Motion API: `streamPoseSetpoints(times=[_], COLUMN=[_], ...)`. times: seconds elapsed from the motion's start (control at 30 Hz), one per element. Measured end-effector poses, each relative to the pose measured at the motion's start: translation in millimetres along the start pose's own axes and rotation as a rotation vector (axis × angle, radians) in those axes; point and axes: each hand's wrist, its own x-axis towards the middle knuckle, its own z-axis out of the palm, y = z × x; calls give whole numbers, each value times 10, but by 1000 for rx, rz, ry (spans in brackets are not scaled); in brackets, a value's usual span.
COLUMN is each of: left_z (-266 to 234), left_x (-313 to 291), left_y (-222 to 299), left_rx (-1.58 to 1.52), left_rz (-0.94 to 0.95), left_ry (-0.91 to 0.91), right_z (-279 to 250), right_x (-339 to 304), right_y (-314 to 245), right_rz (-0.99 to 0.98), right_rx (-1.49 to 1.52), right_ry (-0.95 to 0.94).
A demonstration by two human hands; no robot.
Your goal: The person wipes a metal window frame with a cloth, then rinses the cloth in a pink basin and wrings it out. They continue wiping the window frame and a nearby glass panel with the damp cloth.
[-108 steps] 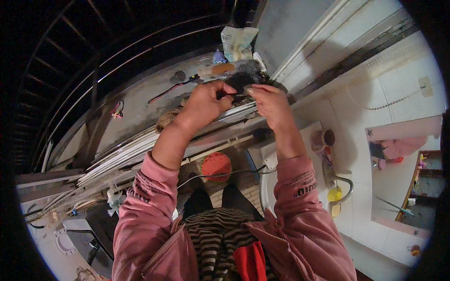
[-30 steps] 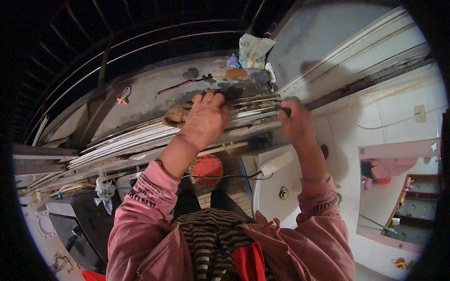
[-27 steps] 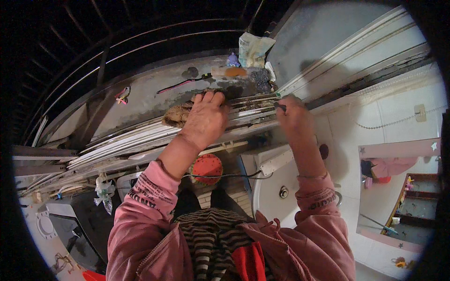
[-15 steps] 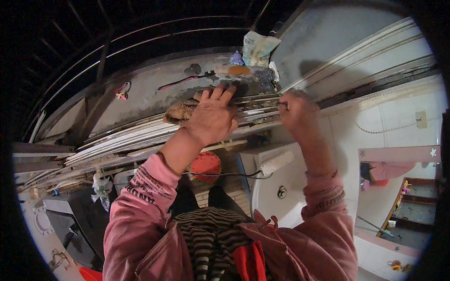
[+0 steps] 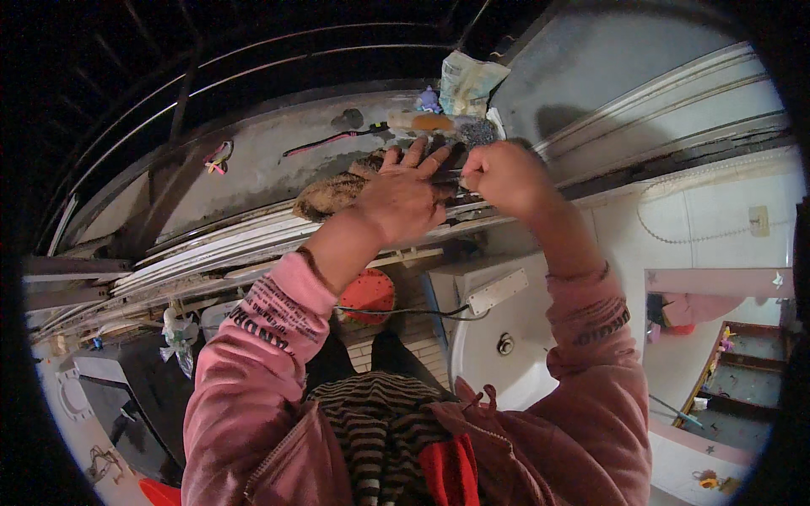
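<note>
My left hand (image 5: 403, 201) lies flat with its fingers spread across the window track (image 5: 245, 246) and the edge of the sill. Beside and partly under it is a crumpled brown cloth (image 5: 327, 196). Close to its right, my right hand (image 5: 508, 179) is closed in a fist over the track, the curled fingers toward the left hand. Whatever those fingers pinch is too hidden to name. Beyond the hands, a toothbrush (image 5: 333, 141) with a pink and black handle rests on the wet, stained sill.
At the sill's far side are a crumpled plastic packet (image 5: 470, 83), a purple figurine (image 5: 428, 100) and a grey scouring pad (image 5: 477, 131). A small colourful item (image 5: 218, 158) lies farther left. Below are a white washbasin (image 5: 498, 367), a round red stool top (image 5: 368, 295) and a mirror (image 5: 713, 363).
My right hand has moved left along the track, closer to my left hand. My left hand has shifted slightly right, its fingers spread wider. The cloth has stayed about where it was.
</note>
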Motion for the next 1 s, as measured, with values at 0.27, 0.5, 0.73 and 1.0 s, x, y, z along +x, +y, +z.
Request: streamPoseSetpoints(times=[0.27, 0.5, 0.73, 1.0], left_z=[-90, -129, -126, -199], left_x=[-27, 10, 76, 73], left_y=[-13, 59, 49, 84], left_rx=[-101, -65, -52, -63], left_rz=[-11, 16, 39, 6], left_ry=[-1, -91, -173, -214], right_z=[-21, 178, 99, -19], right_x=[-188, -194, -155, -163], right_y=[536, 520, 360, 276], right_rz=[43, -84, 34, 45], right_rx=[-326, -82, 161, 335], right_ry=[128, 162, 26, 91])
